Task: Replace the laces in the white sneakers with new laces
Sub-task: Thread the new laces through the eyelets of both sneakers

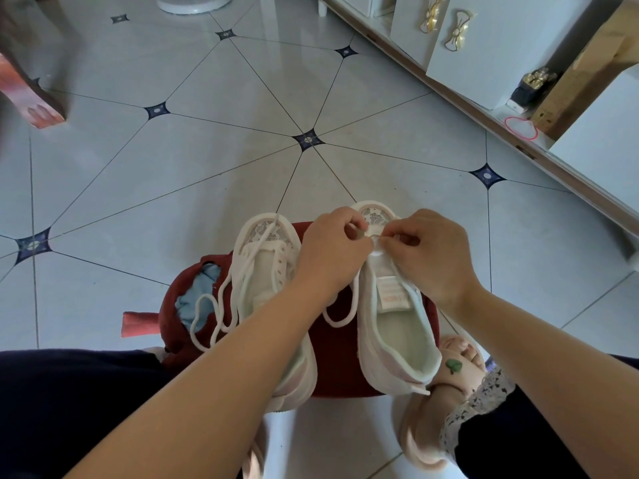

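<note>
Two white sneakers stand side by side on a dark red stool (337, 344), toes pointing away from me. The left sneaker (266, 271) has a white lace (221, 299) threaded near its toe, with long loose loops trailing over the stool's left side. The right sneaker (394, 323) has its tongue laid open. My left hand (332, 250) and my right hand (428, 254) meet over the right sneaker's front eyelets, each pinching a white lace (340, 314) there. One loop of that lace hangs down between the shoes.
Pale tiled floor (224, 167) with dark diamond insets spreads ahead. A white cabinet (484, 46) with gold bow handles runs along the right. A reddish furniture leg (31, 98) stands at the left. My sandalled foot (449, 392) rests beside the stool.
</note>
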Available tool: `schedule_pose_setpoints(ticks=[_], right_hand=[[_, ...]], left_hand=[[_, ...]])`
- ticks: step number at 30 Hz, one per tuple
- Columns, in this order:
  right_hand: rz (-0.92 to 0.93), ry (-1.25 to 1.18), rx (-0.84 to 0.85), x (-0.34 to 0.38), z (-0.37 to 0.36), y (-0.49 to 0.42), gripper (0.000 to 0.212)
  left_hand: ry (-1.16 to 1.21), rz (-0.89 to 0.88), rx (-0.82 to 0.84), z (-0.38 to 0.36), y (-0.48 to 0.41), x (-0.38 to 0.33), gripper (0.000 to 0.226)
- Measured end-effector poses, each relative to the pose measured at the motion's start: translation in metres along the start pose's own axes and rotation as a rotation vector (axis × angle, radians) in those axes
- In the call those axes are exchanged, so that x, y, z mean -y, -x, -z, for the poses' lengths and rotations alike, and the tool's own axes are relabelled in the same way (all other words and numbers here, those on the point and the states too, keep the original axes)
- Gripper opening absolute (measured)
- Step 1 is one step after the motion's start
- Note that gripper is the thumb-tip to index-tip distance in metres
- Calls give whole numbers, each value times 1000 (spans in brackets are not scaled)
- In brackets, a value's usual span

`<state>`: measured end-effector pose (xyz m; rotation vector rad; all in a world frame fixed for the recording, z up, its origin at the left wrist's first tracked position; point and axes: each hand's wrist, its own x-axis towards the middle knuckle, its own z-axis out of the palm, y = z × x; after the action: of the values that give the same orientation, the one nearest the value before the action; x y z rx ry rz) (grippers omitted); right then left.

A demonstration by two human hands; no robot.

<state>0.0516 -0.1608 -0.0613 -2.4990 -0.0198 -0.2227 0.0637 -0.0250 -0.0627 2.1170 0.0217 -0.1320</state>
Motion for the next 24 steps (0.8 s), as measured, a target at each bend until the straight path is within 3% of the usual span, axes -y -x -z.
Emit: schedule_pose_setpoints(ticks=[9,17,21,24], right_hand=[[82,144,198,7,-5,-11,11],[84,127,151,6,0,-9,6],[-44,81,70,-1,15,-14,12],[-266,-200,-54,-4,39,-22,18]], left_hand=[[15,21,8,-2,-2,0,13],[-27,-37,44,-1,-1,-2,15],[-64,-32,16,-1,-3,3,20],[-75,-35,15,0,-3,5,21]])
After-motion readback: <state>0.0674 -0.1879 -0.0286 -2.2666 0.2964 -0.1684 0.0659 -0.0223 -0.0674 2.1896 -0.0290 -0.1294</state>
